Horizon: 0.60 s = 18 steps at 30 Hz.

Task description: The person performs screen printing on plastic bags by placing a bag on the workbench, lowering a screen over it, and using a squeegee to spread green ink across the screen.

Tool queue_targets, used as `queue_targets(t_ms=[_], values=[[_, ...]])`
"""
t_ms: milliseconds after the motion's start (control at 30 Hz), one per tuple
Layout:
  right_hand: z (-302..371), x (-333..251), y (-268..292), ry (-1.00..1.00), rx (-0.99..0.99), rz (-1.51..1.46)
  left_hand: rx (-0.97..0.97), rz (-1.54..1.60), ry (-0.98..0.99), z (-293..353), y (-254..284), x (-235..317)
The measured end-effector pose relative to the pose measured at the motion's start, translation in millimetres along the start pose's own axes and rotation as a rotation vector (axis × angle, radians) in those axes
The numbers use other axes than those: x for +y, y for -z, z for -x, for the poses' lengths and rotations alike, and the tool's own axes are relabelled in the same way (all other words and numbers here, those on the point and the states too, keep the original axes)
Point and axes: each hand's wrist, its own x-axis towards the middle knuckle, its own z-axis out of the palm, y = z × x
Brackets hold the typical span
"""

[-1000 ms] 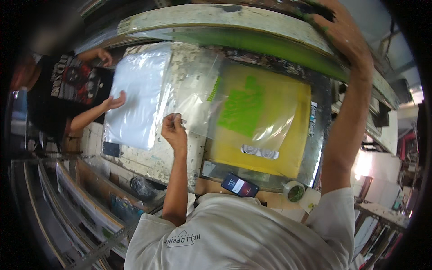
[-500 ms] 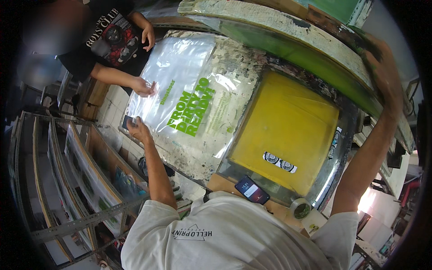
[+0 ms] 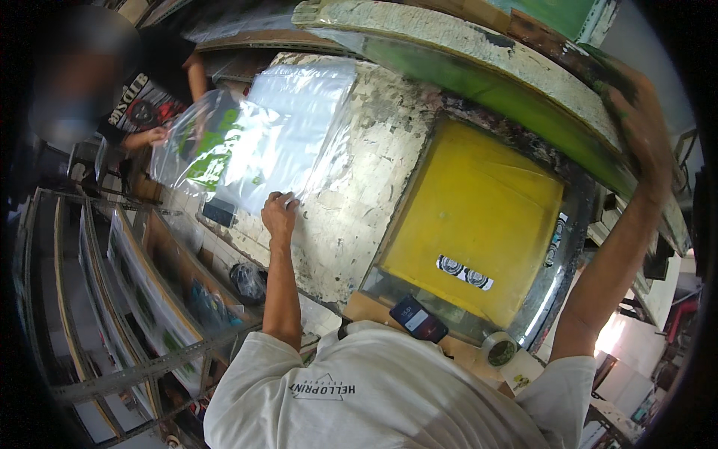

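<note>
My left hand is at the near edge of a stack of clear plastic bags, its fingers curled closed on the plastic there. Far to the right, my right hand is wrapped round the end of a raised, paint-stained screen-printing frame with green mesh. A co-worker's hand holds up a clear bag with green print at the left. It hangs partly over the table edge, and its right part overlaps the stack. Under the raised frame lies the paint-speckled white table.
A yellow screen with black-and-white stickers lies on the right. Close to my body are a phone and a roll of tape. A dark flat block sits at the table's left edge. Drying racks stand at the left.
The printed bag has left the table top and moved left in the co-worker's hands. My left hand has gone right, away from the dark block, to the stack's near edge. My right hand stays put.
</note>
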Motion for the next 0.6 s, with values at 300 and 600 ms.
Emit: queue_targets(t_ms=[300,600], values=[[-10.1,14.6,-8.5,-0.097,-0.007,0.036,0.075,0.544,-0.019,-36.9,15.8,56.8],[-11.9,-46.0,2.1,-0.149,-0.061,-0.103,-0.614,0.375,-0.454,11.7,19.0,180.6]])
